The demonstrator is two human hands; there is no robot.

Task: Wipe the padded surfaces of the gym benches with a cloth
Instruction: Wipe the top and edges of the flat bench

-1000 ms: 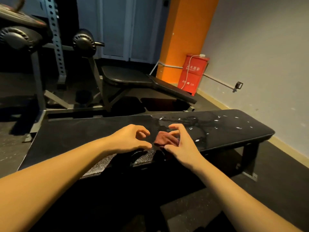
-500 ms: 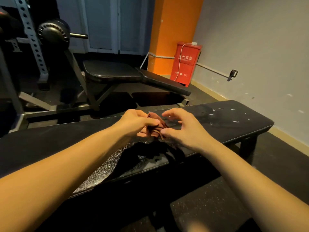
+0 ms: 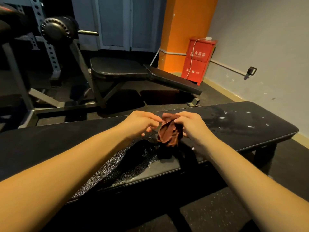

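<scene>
My right hand (image 3: pixel 192 129) had its fingers curled in, pinching the upper right edge of the reddish-brown cloth (image 3: pixel 168 133), and my left hand (image 3: pixel 140 124) had thumb and forefinger closed at the upper left edge, though blur kept me from being sure how firm that hold was. The cloth hung bunched and folded between them, its long axis running from my fingertips down toward me. Its lower end was close over the pad of the flat bench (image 3: pixel 250 131), and I could not tell whether it touched. The bench's own long axis ran left to right across my view, the right end a little farther off. I judged the wiping barely under way: I was readying the cloth, not pressing it to the pad. On the right part of the pad, wet smears and white flecks (image 3: pixel 222 117) remained to clear. The adjustable bench (image 3: pixel 117 67) farther back, near the red fire-extinguisher box (image 3: pixel 199 59), looked like work left to do.
</scene>
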